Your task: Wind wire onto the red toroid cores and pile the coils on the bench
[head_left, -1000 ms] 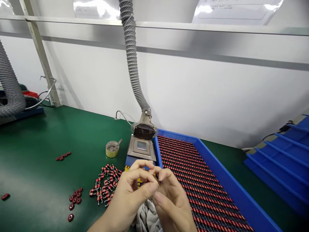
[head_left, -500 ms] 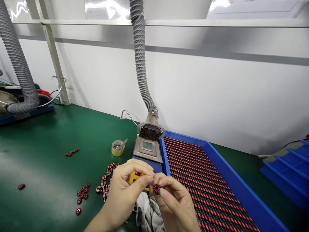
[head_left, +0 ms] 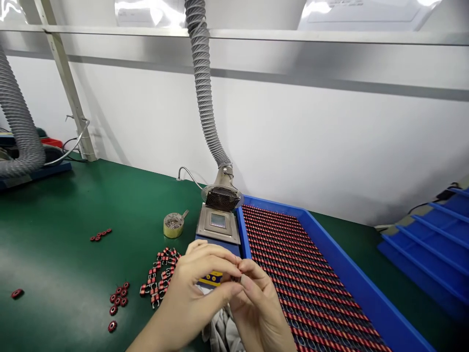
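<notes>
A small dark coil point(head_left: 237, 278), mostly hidden, sits at the fingertips low in the middle of the frame, just in front of a blue-and-yellow base. The right hand point(head_left: 255, 310) pinches it narrowly between its thumb and fingers. The left hand point(head_left: 196, 291) comes in from the lower left, its thumb and forefinger point(head_left: 223, 261) curved close around the same spot; whether they touch the coil cannot be told. A crumpled grey cloth point(head_left: 222, 332) lies beneath the hands.

Just left of the hands, a loose heap of red-and-black leaded coils point(head_left: 159, 276) lies on the green bench mat point(head_left: 66, 205). Farther left are a small cluster of ring coils point(head_left: 117, 297), two single ring coils point(head_left: 112, 326) point(head_left: 17, 293) and a short row of them point(head_left: 99, 235).

Just right of the hands, a blue tray point(head_left: 331, 244) holds dense, orderly rows of red-and-black components. Above the hands stands a metal solder pot point(head_left: 218, 222), with a round fan-grilled fume intake point(head_left: 222, 198) behind it on a ribbed grey hose point(head_left: 202, 83). A small tin with a handle point(head_left: 173, 225) sits to its left. A second hose point(head_left: 18, 129) hangs at the far left, and blue stepped racks point(head_left: 425, 249) fill the right edge.
</notes>
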Available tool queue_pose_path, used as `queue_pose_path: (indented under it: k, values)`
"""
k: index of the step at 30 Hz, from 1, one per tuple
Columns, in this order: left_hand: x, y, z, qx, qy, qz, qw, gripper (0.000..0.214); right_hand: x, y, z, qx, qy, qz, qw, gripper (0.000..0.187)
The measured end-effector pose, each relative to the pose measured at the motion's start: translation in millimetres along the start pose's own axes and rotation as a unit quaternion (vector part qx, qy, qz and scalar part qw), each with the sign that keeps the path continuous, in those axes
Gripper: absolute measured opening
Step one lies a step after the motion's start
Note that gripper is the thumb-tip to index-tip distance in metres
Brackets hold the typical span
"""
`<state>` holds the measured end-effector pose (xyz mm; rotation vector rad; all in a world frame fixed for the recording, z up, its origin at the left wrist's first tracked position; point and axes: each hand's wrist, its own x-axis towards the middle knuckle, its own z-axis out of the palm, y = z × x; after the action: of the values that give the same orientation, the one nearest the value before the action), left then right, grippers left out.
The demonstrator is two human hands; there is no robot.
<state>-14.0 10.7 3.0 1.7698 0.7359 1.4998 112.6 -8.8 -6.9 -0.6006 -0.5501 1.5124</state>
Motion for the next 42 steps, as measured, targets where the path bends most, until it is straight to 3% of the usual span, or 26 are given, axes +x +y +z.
queue_pose_path:
  k: [4, 7, 11, 13, 16, 18, 22, 25, 29, 33, 35, 39, 42]
  values:
    - [-0.1, -3.4, -0.8, -0.1, 0.026, -0.06, 0.993, 0.012, -0.5, 1.4, 2.2, -0.017, -0.016, -0.024, 0.999, 0.023]
    - [0.0, -7.1, -0.2, -0.168, 0.057, -0.114, 0.978, 0.017, -0.6, -1.7, 2.5, -0.004, -0.048, 0.001, 0.999, 0.021]
    - [0.8, -12.5, -2.9, -0.194, 0.126, -0.104, 0.967, 0.017, 1.1, -6.8, -2.5, 0.054, -0.051, 0.063, 0.995, 0.021]
    - [0.7, -12.1, -6.2, -0.19, 0.087, -0.098, 0.973, 0.005, 3.0, -7.0, -7.0, 0.087, -0.052, 0.085, 0.991, 0.022]
    - [0.2, -8.0, -8.8, -0.166, -0.031, -0.109, 0.98, 0.031, 5.8, -4.3, -11.9, 0.119, -0.049, 0.101, 0.987, 0.022]
    - [0.4, -6.1, -7.2, -0.164, -0.055, -0.106, 0.979, 0.038, 6.2, -2.5, -11.4, 0.127, -0.043, 0.106, 0.985, 0.021]
    - [2.0, -9.1, -0.4, -0.181, -0.004, -0.064, 0.981, 0.02, 3.3, -1.4, -3.6, 0.113, -0.033, 0.103, 0.988, 0.022]
    - [2.7, -12.3, 3.6, -0.223, 0.028, -0.076, 0.971, 0.007, 0.6, -1.8, 1.6, 0.084, -0.024, 0.102, 0.991, 0.025]
    - [1.2, -11.2, 4.2, -0.293, 0.066, -0.117, 0.947, 0.012, -0.4, -2.5, 2.6, 0.055, -0.054, 0.1, 0.992, 0.024]
    - [0.9, -7.1, -3.7, -0.304, 0.152, -0.1, 0.935, 0.012, 0.3, -3.6, -0.3, 0.032, -0.074, 0.096, 0.992, 0.022]
    - [2.0, -4.2, -8.5, -0.255, 0.13, -0.105, 0.952, 0.012, 0.4, -4.0, -1.3, 0.017, -0.071, 0.09, 0.993, 0.022]
    - [4.6, 1.6, -9.5, -0.155, 0.003, -0.13, 0.979, 0.013, 0.2, -2.5, 0.8, 0.025, -0.061, 0.079, 0.995, 0.02]
    - [4.6, 1.2, -3.2, -0.168, 0.014, -0.133, 0.977, 0.014, 0.2, 0.5, 3.1, 0.032, -0.065, 0.079, 0.994, 0.019]
